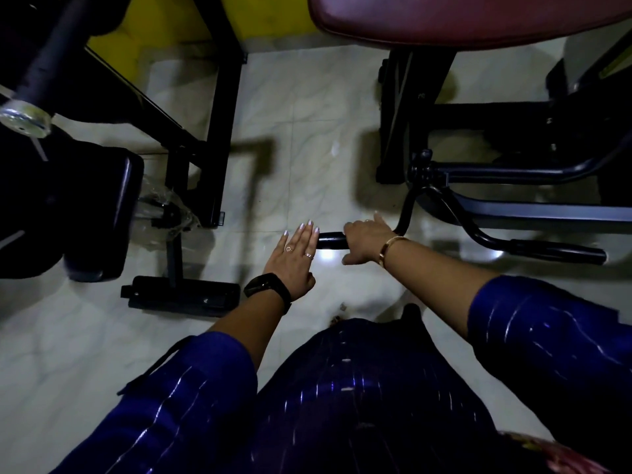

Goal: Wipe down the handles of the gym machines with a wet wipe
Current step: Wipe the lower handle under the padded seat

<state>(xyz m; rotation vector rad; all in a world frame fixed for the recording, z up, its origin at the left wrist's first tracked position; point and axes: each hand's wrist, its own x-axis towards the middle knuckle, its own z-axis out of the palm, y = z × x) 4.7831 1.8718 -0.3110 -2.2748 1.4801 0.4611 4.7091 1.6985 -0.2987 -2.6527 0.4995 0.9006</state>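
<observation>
Stands over a black handle (pixel 330 240), a short bar hanging low above the pale tiled floor (pixel 307 131). Grips the handle with the right hand (pixel 367 242): fingers curled over the top of the bar, thumb tucked beneath, a gold bracelet (pixel 390 249) on the wrist just behind. Holds the left hand (pixel 297 258) flat at the handle's free left end, fingers straight and close together, holding nothing; tips at the end of the bar, touching or just short, cannot tell which. Wears two rings on that hand and a black watch (pixel 266 287) at the wrist, nearer the body than the handle. Right of the handle, past a curved black tube, a second handle (pixel 554 251). Beyond the handle, a maroon seat pad (pixel 461 18). Left of the handle, a black pad (pixel 99 213) on a dark frame.
</observation>
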